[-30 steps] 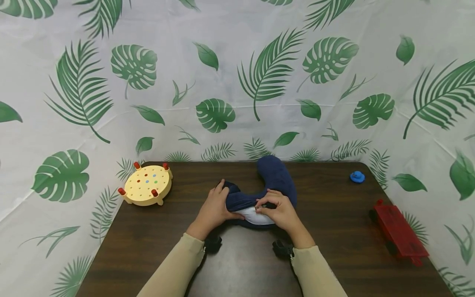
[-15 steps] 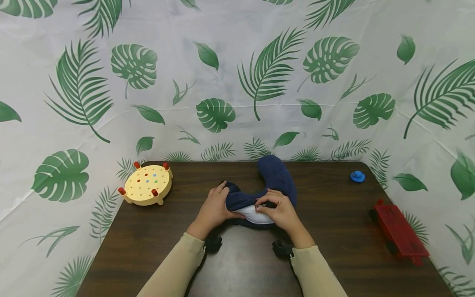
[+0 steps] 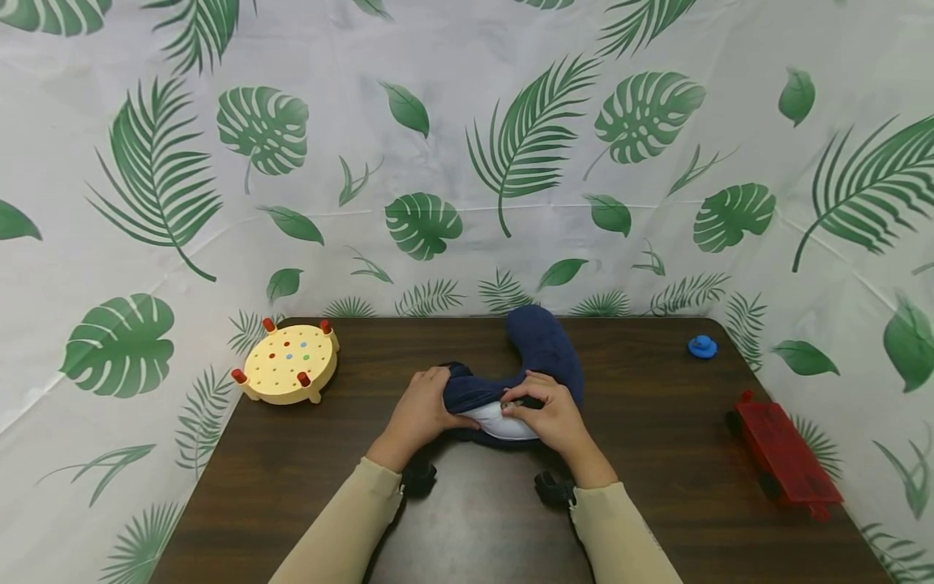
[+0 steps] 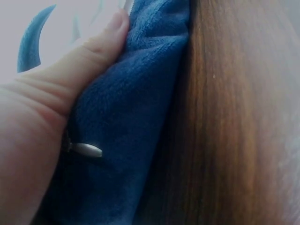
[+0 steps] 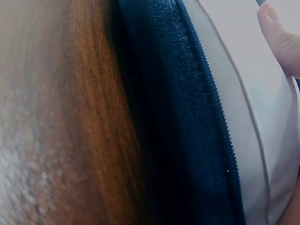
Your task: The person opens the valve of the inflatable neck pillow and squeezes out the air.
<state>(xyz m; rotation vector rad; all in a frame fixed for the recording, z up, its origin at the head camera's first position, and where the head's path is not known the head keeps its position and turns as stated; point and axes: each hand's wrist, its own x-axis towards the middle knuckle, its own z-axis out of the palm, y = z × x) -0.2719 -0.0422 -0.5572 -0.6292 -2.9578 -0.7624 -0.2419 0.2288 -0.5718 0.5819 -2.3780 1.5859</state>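
A navy U-shaped neck pillow point(image 3: 543, 341) lies on the table, its cover unzipped along the near side, with the white inner cushion point(image 3: 503, 425) showing. My left hand point(image 3: 419, 410) grips the pillow's left end, thumb over the edge of the opening. A metal zipper pull point(image 4: 86, 150) hangs beside that hand in the left wrist view. At the opening's upper edge, my right hand point(image 3: 547, 414) pinches a small grey-brown thing point(image 3: 507, 404) between thumb and forefinger; its kind is too small to tell. Zipper teeth point(image 5: 215, 93) run along the cover's near edge.
On the table's left stands a round yellow pegboard point(image 3: 290, 365) with red pegs. A small blue hat-shaped toy point(image 3: 703, 347) sits at the back right. Nearer on the right is a red toy wagon point(image 3: 788, 454). A leaf-patterned cloth point(image 3: 438, 162) hangs behind the table.
The left hand's fingers have lowered slightly over the pillow's left end, where a raised fingertip showed before. The right hand and the pillow have barely moved.
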